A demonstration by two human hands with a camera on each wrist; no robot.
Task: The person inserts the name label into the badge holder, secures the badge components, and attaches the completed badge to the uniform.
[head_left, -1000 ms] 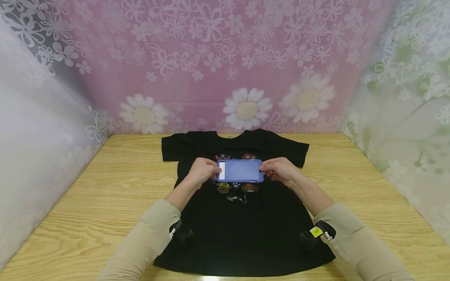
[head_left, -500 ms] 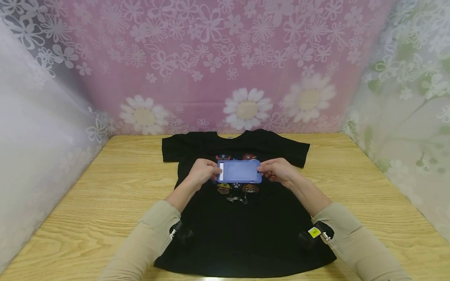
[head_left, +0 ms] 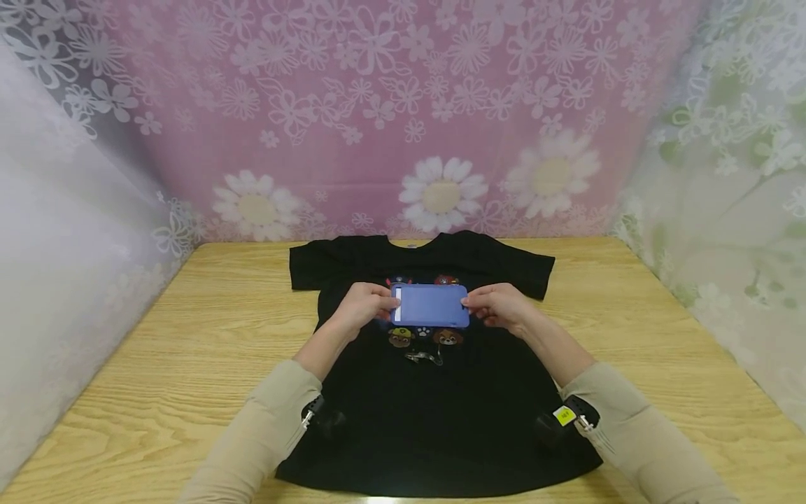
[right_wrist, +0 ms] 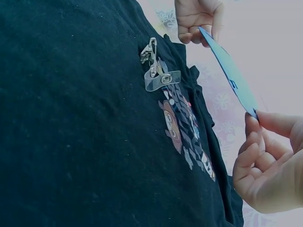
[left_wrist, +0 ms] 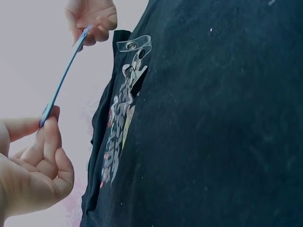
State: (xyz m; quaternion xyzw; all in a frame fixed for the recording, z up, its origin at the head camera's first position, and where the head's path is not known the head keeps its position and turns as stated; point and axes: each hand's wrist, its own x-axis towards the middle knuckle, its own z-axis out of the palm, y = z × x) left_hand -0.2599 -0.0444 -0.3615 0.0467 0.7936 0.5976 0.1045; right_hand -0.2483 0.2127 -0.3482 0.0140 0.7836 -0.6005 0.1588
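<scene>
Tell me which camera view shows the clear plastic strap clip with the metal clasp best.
The right wrist view: the clear plastic strap clip lies unobstructed on the black T-shirt. The left wrist view shows it smaller; the head view shows only a tiny glint.

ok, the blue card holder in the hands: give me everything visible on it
The blue card holder is a thin, flat rectangle with rounded corners, plastic by its look, with a white strip near its left end. It is held lengthwise in the air above the printed chest of the black T-shirt, clear of the cloth. The left hand pinches its left end and the right hand its right end. The wrist views show it edge-on and very slim. A metal clip with a clear strap lies apart on the shirt.
</scene>
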